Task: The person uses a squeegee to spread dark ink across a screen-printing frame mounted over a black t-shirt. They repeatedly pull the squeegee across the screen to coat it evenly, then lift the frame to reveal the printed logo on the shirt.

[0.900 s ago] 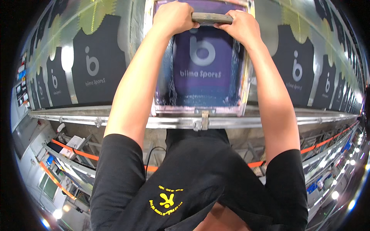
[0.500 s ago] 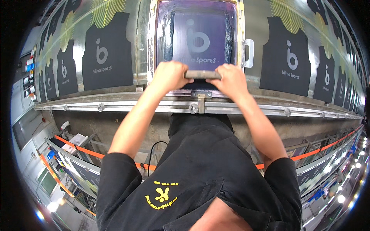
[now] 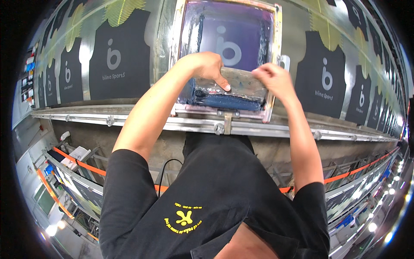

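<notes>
1 squeegee (image 3: 243, 82), tilted at the near end of the screen frame (image 3: 276, 34)

In the 2 earlier pictures you had the squeegee first at the far end, then close to your body, and it showed only as a narrow bar. Now its wide face is turned up toward you. For the work in hand, I judge that this pull across the screen is finished.

Your left hand (image 3: 210, 68) holds the left end of the squeegee, with the thumb lying on the wide face. Your right hand (image 3: 276, 82) is narrow, its fingers close together at the upper right corner; it is blurred, so I cannot tell if it grips.

The screen frame is like a shallow tray. Inside it are the squeegee and dark ink (image 3: 228, 101), which gathers at the near end, below the squeegee, and also makes streaks along both sides. A pale emblem (image 3: 229, 49) shows above the squeegee. The frame stands on the tabletop (image 3: 295, 26), between a black shirt panel (image 3: 129, 43) at your left and another black panel (image 3: 315, 69) at your right.
</notes>
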`<action>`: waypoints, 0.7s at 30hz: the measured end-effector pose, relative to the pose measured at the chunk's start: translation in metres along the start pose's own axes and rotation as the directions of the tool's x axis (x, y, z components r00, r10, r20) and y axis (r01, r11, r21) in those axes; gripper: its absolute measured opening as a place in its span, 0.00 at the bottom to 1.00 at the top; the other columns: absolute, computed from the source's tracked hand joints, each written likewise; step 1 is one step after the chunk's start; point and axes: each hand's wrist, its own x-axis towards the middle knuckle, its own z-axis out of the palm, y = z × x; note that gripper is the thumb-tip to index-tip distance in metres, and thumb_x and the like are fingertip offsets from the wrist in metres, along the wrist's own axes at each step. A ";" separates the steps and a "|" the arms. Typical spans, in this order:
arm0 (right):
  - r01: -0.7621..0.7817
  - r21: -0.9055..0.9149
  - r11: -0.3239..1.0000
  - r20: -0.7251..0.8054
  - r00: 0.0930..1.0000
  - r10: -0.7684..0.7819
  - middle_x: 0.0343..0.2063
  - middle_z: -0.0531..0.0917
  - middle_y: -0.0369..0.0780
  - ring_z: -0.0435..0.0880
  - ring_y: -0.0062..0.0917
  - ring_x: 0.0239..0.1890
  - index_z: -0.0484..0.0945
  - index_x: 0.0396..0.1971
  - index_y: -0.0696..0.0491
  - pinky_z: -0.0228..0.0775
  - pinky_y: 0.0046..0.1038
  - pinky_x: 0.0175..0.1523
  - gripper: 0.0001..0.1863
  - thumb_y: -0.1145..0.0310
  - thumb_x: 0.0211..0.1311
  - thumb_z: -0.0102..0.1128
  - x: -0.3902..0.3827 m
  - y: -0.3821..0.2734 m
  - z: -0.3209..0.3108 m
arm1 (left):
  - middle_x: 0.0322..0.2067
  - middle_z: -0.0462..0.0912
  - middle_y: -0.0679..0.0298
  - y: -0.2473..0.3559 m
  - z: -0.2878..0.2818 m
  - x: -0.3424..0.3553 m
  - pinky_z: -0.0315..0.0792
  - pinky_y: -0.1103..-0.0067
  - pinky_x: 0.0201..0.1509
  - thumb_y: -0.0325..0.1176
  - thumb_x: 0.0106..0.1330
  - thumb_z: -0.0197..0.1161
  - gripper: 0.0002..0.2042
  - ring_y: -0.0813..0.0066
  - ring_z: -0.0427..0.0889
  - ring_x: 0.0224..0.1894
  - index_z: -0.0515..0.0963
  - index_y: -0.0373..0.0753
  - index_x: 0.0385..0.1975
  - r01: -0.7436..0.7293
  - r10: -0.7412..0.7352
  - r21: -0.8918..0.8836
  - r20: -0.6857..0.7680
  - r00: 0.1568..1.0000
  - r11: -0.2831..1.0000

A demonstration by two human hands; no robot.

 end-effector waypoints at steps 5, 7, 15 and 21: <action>-0.155 0.109 0.982 -0.641 0.744 0.189 0.35 0.88 0.36 0.84 0.18 0.40 0.87 0.47 0.60 0.76 0.23 0.49 0.23 0.50 0.79 0.62 0.031 0.063 -0.042 | 0.37 0.92 0.54 -0.002 -0.081 0.002 0.82 0.61 0.51 0.67 0.50 0.78 0.33 0.53 0.91 0.46 0.91 0.43 0.44 -0.056 0.114 0.210 -0.275 0.955 0.976; -0.202 0.089 0.975 -0.666 0.716 0.209 0.34 0.88 0.37 0.83 0.18 0.37 0.86 0.47 0.60 0.76 0.24 0.47 0.23 0.52 0.77 0.64 0.041 0.081 -0.036 | 0.37 0.92 0.56 -0.007 -0.112 0.014 0.82 0.61 0.50 0.66 0.52 0.77 0.31 0.54 0.91 0.45 0.90 0.45 0.43 -0.062 0.171 0.281 -0.381 0.908 0.958; -0.350 0.590 0.727 -0.193 0.814 0.548 0.23 0.74 0.29 0.66 0.11 0.17 0.82 0.56 0.58 0.57 0.20 0.21 0.21 0.57 0.75 0.68 0.051 0.060 -0.018 | 0.33 0.90 0.55 -0.042 -0.120 0.066 0.82 0.57 0.47 0.56 0.60 0.74 0.21 0.50 0.90 0.42 0.89 0.44 0.39 0.004 0.282 0.428 -0.603 0.746 0.904; -0.264 0.617 0.741 -0.246 0.830 0.500 0.22 0.71 0.28 0.62 0.08 0.15 0.81 0.55 0.61 0.52 0.18 0.19 0.22 0.56 0.75 0.67 0.045 0.009 -0.039 | 0.39 0.88 0.61 -0.044 -0.004 0.008 0.80 0.62 0.50 0.48 0.56 0.80 0.18 0.56 0.86 0.47 0.87 0.46 0.40 -0.043 0.314 0.366 -0.724 0.614 0.930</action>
